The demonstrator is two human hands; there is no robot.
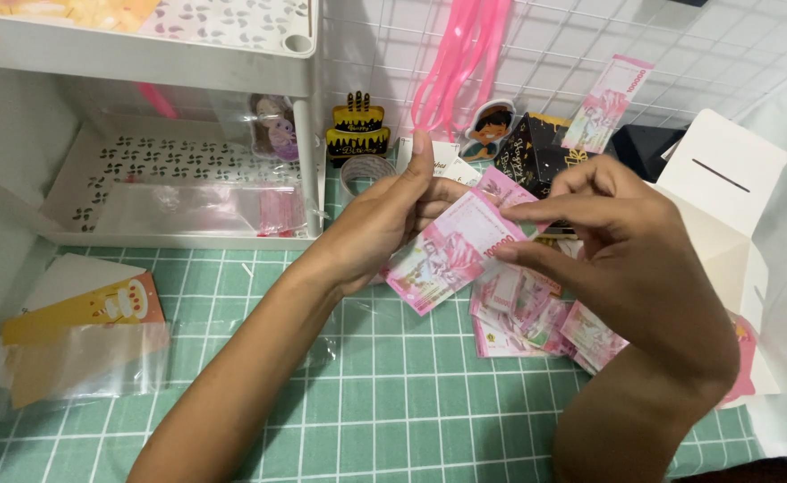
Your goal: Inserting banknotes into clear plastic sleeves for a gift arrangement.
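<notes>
My left hand (384,224) and my right hand (608,241) together hold a pink banknote (447,255) above the green checked mat (393,394). The left fingers grip the note's left end with the thumb raised. Its upper right corner is pinched by the right thumb and fingers. Beneath the hands lies a loose pile of pink banknotes (536,322). One more pink note (606,103) stands upright at the back, against the wire grid.
A white shelf unit (187,188) with clear plastic bags fills the left. An orange card in a clear sleeve (80,340) lies front left. A tape roll (365,170), a black cake-shaped topper (357,125), a black gift box (541,148), pink ribbons (465,54) and a white slotted box (724,188) stand behind.
</notes>
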